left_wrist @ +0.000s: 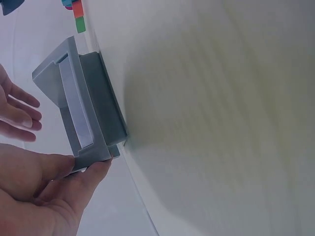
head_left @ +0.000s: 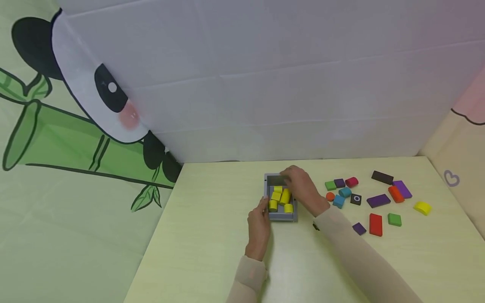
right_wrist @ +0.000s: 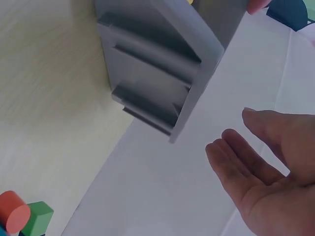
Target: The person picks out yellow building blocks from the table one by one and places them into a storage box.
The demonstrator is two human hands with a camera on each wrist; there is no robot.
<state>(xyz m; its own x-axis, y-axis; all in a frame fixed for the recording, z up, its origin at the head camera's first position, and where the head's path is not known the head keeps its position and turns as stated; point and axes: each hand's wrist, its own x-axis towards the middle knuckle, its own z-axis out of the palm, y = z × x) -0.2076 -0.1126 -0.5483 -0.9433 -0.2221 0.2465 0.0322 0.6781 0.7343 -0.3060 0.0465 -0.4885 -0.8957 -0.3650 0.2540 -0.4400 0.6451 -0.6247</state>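
Observation:
A grey box [head_left: 283, 217] stands on the table, with several yellow blocks [head_left: 285, 197], some of them cylinders, inside it. My left hand [head_left: 259, 229] is at its near left side; in the left wrist view, thumb and fingers pinch the rim at one corner. Over the far right corner is my right hand [head_left: 306, 191]. In the right wrist view this right hand [right_wrist: 266, 172] holds nothing, its fingers loosely bent and apart from the box's ridged outer wall [right_wrist: 152, 83]. The yellow blocks are mostly hidden in both wrist views.
Right of the box lie scattered blocks: a blue cube [head_left: 339, 201], a red block [head_left: 376, 224], a purple block [head_left: 378, 200], a black block [head_left: 382, 177], a yellow arched block [head_left: 422, 208] and several others. A pale cloth wall [head_left: 265, 105] rises behind the table.

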